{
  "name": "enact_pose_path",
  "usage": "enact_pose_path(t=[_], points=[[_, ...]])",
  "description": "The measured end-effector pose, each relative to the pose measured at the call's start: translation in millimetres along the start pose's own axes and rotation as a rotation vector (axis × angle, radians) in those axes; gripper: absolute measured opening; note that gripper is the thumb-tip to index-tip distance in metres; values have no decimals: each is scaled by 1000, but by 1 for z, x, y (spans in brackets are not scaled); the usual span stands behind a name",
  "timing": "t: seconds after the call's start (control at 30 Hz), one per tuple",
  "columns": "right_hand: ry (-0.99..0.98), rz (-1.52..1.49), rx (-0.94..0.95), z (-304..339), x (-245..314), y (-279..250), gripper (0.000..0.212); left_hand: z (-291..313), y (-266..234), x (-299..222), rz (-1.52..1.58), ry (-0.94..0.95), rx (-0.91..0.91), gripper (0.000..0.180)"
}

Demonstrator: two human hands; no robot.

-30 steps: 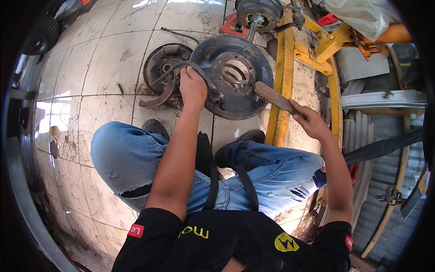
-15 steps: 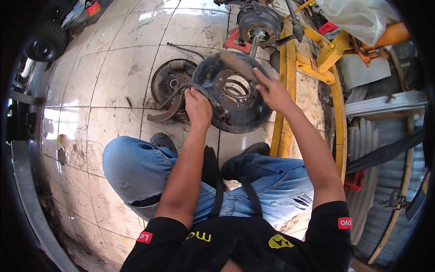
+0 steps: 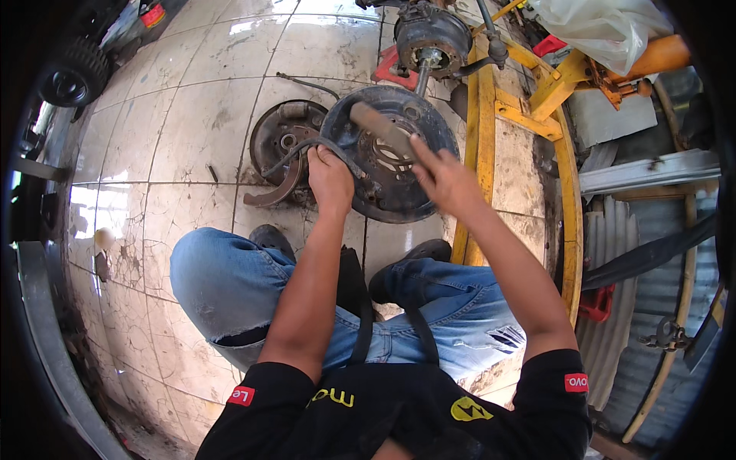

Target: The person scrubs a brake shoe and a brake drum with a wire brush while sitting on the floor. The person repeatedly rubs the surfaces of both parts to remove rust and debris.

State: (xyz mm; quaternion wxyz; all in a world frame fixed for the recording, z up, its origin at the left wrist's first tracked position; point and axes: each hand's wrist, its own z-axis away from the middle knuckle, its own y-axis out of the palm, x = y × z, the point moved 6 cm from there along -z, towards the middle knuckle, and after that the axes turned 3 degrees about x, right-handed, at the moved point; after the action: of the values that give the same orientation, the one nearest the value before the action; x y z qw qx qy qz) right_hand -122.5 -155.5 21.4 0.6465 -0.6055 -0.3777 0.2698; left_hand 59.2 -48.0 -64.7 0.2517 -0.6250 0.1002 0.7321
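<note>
My left hand (image 3: 331,181) is closed at a dark curved strip (image 3: 349,153) that arches over to the left; whether it is a cable or a shoe edge I cannot tell. A rusty curved brake shoe (image 3: 272,196) extends left from beside that hand. In my right hand (image 3: 452,182) is a flat brown bar-like tool (image 3: 379,126), blurred by motion, above a large black round plate (image 3: 399,203) with a holed centre. A smaller brake backing plate (image 3: 264,138) lies on the floor to the left.
Beyond the plates stands an axle hub (image 3: 431,38) near a red stand (image 3: 392,70). A yellow metal frame (image 3: 481,130) runs along the right. A thin cable (image 3: 307,83) and a small dark piece (image 3: 212,173) lie on the tiles (image 3: 180,123). A tyre (image 3: 77,73) is far left.
My right hand has moved slightly left and nearer to me, its tool shifting across the black plate. My left hand keeps nearly the same position at the curved strip.
</note>
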Motion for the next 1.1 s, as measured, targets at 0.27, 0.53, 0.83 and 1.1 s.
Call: enact_pose_path(t=[0.27, 0.53, 0.83, 1.1], points=[[94, 32, 78, -9, -1, -4, 47, 4, 0, -7, -23, -2, -39, 44], [97, -145, 51, -8, -31, -1, 51, 1, 5, 3, -8, 10, 9, 46], [225, -149, -19, -11, -54, 5, 51, 3, 3, -5, -8, 1, -9, 45], [269, -293, -167, 5, -95, -7, 50, -5, 8, 2, -51, 63, -29, 42]])
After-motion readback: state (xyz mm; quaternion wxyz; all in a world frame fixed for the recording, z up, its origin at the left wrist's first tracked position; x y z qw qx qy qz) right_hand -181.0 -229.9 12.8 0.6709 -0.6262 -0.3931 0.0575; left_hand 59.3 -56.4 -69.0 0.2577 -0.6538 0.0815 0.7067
